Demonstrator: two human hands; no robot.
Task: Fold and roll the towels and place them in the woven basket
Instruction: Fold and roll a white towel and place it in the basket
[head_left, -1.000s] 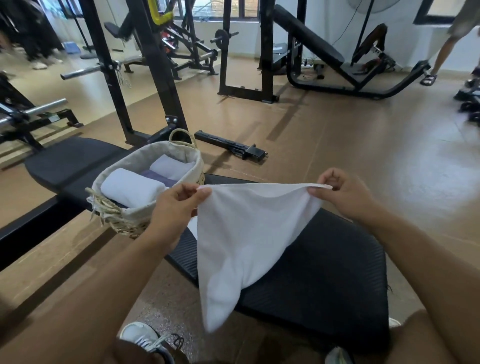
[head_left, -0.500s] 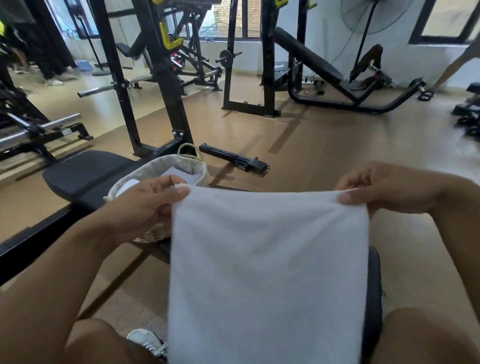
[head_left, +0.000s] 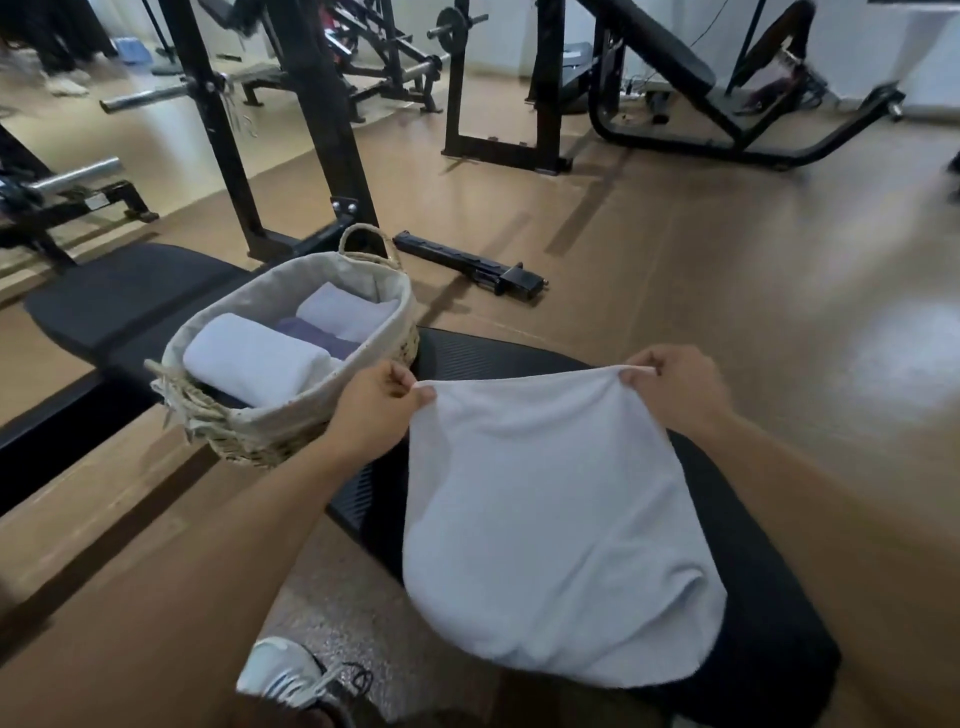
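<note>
Half a sec ago the white towel (head_left: 550, 525) hung stretched flat up in front of the camera; now it's lowered, bottom edge bunched on the black desk (head_left: 769, 597), ready to spread for folding. Left hand (head_left: 376, 408) & right hand (head_left: 670, 387) each pinch a top corner, fingers curled. Woven basket (head_left: 291, 431) sits just beside left hand, w/ rolled towels (head_left: 257, 358) inside.
</note>
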